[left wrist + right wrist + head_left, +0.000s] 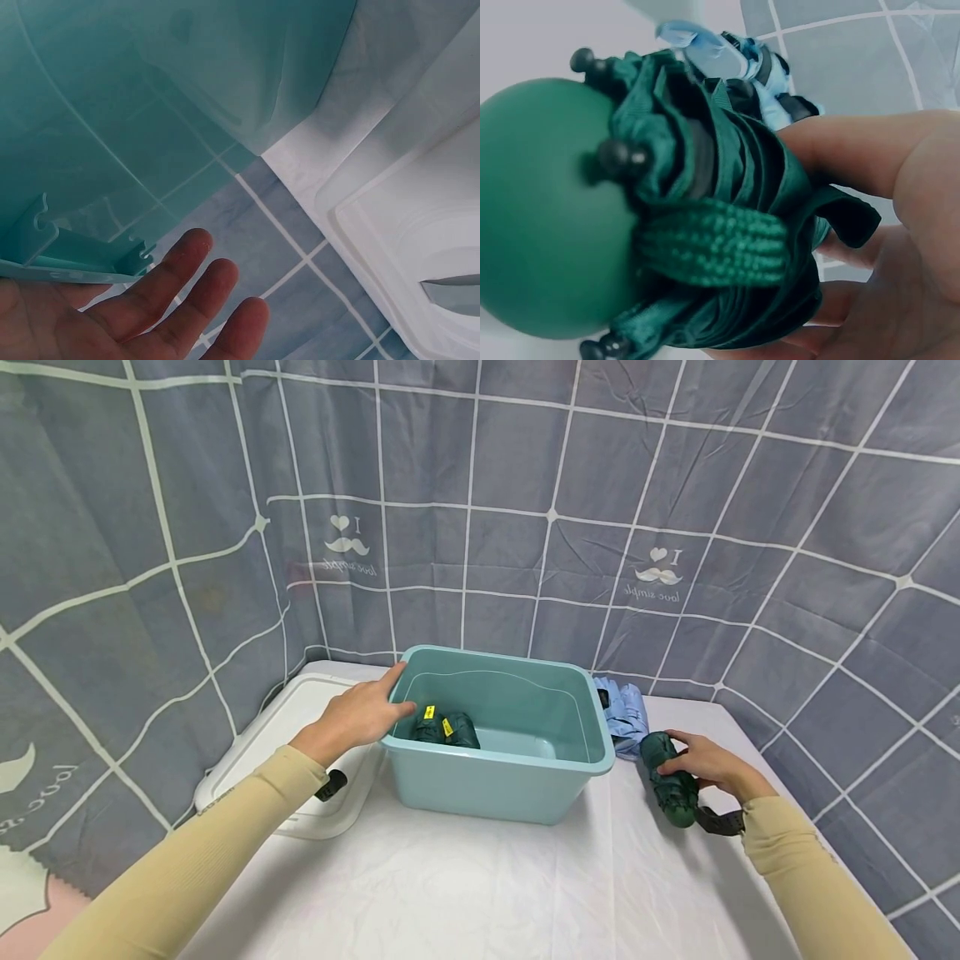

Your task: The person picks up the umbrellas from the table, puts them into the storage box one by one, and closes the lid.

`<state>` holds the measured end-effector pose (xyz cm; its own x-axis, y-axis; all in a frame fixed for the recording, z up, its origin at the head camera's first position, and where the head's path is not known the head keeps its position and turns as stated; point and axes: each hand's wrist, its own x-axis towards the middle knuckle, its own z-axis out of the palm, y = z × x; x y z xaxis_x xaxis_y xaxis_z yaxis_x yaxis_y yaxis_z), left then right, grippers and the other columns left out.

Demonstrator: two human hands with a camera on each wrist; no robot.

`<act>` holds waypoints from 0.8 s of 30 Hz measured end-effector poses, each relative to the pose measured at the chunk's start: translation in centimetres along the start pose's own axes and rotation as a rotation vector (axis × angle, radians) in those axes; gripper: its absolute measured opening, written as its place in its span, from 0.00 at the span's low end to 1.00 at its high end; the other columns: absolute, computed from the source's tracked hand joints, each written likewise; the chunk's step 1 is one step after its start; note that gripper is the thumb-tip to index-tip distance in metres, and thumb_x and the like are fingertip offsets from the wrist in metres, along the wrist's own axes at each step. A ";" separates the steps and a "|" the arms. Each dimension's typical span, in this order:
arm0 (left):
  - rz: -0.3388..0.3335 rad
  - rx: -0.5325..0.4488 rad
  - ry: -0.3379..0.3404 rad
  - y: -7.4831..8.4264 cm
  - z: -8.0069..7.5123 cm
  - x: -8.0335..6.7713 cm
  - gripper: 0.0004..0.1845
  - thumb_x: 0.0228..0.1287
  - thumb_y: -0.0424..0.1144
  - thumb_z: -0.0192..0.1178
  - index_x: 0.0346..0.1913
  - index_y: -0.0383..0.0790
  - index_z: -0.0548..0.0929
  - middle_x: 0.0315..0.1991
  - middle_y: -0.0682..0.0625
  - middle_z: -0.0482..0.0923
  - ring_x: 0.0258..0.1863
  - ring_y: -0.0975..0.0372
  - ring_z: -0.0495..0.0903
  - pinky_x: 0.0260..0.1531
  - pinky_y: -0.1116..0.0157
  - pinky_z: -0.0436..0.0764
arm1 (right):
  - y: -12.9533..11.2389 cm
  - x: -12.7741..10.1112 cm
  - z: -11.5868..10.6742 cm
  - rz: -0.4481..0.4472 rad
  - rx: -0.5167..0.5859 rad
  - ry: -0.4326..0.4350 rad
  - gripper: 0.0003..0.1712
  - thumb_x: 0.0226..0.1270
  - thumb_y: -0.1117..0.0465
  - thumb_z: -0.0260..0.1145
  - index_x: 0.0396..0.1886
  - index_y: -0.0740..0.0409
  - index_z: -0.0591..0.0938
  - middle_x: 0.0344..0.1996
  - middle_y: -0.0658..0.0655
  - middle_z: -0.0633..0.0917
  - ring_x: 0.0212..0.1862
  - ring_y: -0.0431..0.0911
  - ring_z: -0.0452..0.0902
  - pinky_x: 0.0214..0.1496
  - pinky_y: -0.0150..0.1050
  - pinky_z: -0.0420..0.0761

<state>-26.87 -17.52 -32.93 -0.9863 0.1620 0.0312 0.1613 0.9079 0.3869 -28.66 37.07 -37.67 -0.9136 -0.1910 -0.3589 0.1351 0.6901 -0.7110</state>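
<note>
My right hand [708,763] grips a dark green folded umbrella [667,781] just above the white table, right of the bin. The right wrist view shows its rounded green handle end [540,210], a woven strap [712,244] and black rib tips. My left hand [363,708] rests on the left rim of a teal plastic bin [487,781], thumb over the inside and fingers outside; in the left wrist view those fingers [176,277] are extended and spread beneath the rim. Two dark green bundles [459,732] with yellow tags lie at the left inside the bin.
Light blue folded umbrellas [626,714] lie beside the bin's right wall. A white lid [300,710] lies flat on the left, partly under my left arm. Grey checked curtains [510,527] enclose the back and sides of the white table [480,893].
</note>
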 end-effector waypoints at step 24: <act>0.003 0.001 0.007 0.0 -0.1 -0.1 0.45 0.70 0.61 0.49 0.83 0.50 0.45 0.72 0.34 0.67 0.68 0.39 0.71 0.53 0.35 0.74 | -7.4 -1.0 -2.2 -0.120 -0.119 0.054 0.56 0.67 0.56 0.69 0.81 0.66 0.43 0.64 0.80 0.71 0.52 0.51 0.81 0.46 0.46 0.85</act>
<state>-26.80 -17.59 -32.90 -0.9859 0.1625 0.0388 0.1648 0.9078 0.3856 -29.60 33.67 -30.71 -0.9402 -0.2414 -0.2405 -0.0197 0.7431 -0.6689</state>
